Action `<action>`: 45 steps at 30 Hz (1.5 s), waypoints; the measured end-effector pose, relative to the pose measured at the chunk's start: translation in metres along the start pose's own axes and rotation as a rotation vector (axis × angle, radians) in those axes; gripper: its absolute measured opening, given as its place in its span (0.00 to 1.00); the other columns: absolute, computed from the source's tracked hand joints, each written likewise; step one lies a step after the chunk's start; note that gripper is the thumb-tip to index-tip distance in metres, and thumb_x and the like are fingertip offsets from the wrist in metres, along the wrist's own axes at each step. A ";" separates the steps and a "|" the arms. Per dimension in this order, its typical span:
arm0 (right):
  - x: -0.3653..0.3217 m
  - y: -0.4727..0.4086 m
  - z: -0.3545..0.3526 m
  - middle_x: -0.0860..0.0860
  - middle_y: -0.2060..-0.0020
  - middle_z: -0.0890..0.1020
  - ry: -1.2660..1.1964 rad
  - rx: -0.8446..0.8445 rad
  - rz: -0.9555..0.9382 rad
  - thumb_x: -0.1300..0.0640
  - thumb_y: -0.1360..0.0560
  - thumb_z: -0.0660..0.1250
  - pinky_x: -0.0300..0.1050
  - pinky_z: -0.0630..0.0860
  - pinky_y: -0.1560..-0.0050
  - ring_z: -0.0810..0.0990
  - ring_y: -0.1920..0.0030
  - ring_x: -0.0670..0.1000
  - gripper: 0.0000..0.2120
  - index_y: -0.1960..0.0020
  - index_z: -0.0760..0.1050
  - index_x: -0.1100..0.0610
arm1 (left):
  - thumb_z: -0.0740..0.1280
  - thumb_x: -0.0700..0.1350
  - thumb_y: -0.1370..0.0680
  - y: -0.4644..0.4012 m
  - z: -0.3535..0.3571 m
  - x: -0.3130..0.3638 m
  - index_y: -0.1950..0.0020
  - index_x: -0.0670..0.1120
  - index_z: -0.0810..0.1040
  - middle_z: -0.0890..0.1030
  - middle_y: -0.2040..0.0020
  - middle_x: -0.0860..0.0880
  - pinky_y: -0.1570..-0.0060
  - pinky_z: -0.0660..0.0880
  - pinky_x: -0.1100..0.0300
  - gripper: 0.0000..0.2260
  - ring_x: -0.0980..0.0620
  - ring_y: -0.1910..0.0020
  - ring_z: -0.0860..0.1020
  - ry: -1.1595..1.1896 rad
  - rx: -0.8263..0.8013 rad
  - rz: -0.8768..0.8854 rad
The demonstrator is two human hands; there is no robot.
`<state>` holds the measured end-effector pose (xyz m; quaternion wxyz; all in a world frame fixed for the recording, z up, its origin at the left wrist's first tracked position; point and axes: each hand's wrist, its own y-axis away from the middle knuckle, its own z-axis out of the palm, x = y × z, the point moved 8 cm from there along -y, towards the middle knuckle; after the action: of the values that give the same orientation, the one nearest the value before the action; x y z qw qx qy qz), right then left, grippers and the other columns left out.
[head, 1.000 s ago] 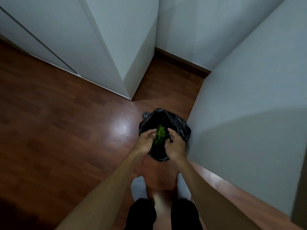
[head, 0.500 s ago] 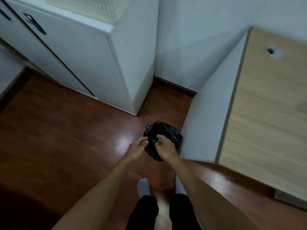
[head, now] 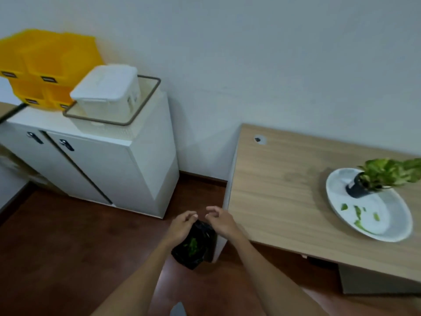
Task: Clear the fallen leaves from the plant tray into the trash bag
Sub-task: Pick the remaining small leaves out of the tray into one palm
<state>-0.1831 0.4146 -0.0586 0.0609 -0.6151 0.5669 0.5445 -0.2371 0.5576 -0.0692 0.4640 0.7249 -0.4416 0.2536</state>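
A black trash bag (head: 198, 254) stands on the floor beside the desk's left end, with green leaves (head: 192, 244) inside it. My left hand (head: 182, 226) and my right hand (head: 221, 221) hover just above the bag's mouth, fingers loosely curled and apart, holding nothing. On the desk at the right lies a white oval plant tray (head: 387, 231) with a small potted plant (head: 373, 179) at its far end. Several green leaf pieces (head: 358, 215) lie scattered on the tray's near half.
The wooden desk (head: 284, 190) fills the right side. A white two-door cabinet (head: 127, 169) stands at the left, carrying a white lidded box (head: 107, 92) and yellow bins (head: 47, 62). Dark wooden floor (head: 79, 247) spreads in front.
The view has tilted up from the floor to the desk and cabinet top. Both hands have lifted out of the bag's mouth, leaving the leaves inside.
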 end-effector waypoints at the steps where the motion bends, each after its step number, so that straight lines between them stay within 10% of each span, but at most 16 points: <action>1: 0.004 0.009 -0.022 0.52 0.38 0.81 -0.017 0.034 -0.007 0.52 0.22 0.63 0.44 0.75 0.42 0.79 0.39 0.53 0.18 0.33 0.75 0.51 | 0.60 0.53 0.18 0.001 0.012 0.020 0.33 0.49 0.75 0.76 0.34 0.49 0.39 0.68 0.60 0.17 0.51 0.34 0.73 -0.016 -0.009 0.023; 17: 0.235 0.173 -0.364 0.56 0.39 0.80 -0.046 0.438 0.111 0.58 0.21 0.64 0.42 0.72 0.43 0.77 0.37 0.56 0.15 0.36 0.77 0.61 | 0.61 0.51 0.20 0.013 0.336 0.265 0.33 0.46 0.75 0.78 0.33 0.47 0.39 0.67 0.62 0.18 0.51 0.35 0.75 -0.267 -0.339 0.259; 25: 0.293 0.151 -0.448 0.52 0.54 0.78 -0.126 0.535 0.165 0.60 0.22 0.58 0.36 0.70 0.65 0.73 0.64 0.43 0.19 0.32 0.75 0.55 | 0.59 0.55 0.19 -0.038 0.432 0.320 0.26 0.46 0.67 0.70 0.26 0.47 0.29 0.66 0.54 0.24 0.48 0.28 0.70 -0.379 -0.335 0.323; 36: 0.320 0.060 -0.513 0.61 0.31 0.71 0.149 0.468 0.183 0.63 0.19 0.57 0.46 0.67 0.32 0.72 0.31 0.58 0.24 0.24 0.62 0.60 | 0.57 0.45 0.20 -0.128 0.494 0.336 0.30 0.40 0.65 0.67 0.30 0.41 0.33 0.67 0.49 0.19 0.40 0.30 0.65 -0.785 -0.243 0.292; 45: 0.310 0.024 -0.480 0.60 0.42 0.79 0.348 0.306 0.095 0.64 0.22 0.58 0.45 0.69 0.38 0.74 0.38 0.59 0.19 0.33 0.71 0.63 | 0.57 0.39 0.21 -0.137 0.516 0.346 0.43 0.43 0.79 0.78 0.43 0.42 0.41 0.73 0.51 0.13 0.44 0.42 0.75 -0.492 -0.237 0.258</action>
<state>0.0140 -0.1216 -0.0828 0.0294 -0.6559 0.6731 0.3403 0.0278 -0.0209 -0.0893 0.3885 0.6432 -0.6557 0.0740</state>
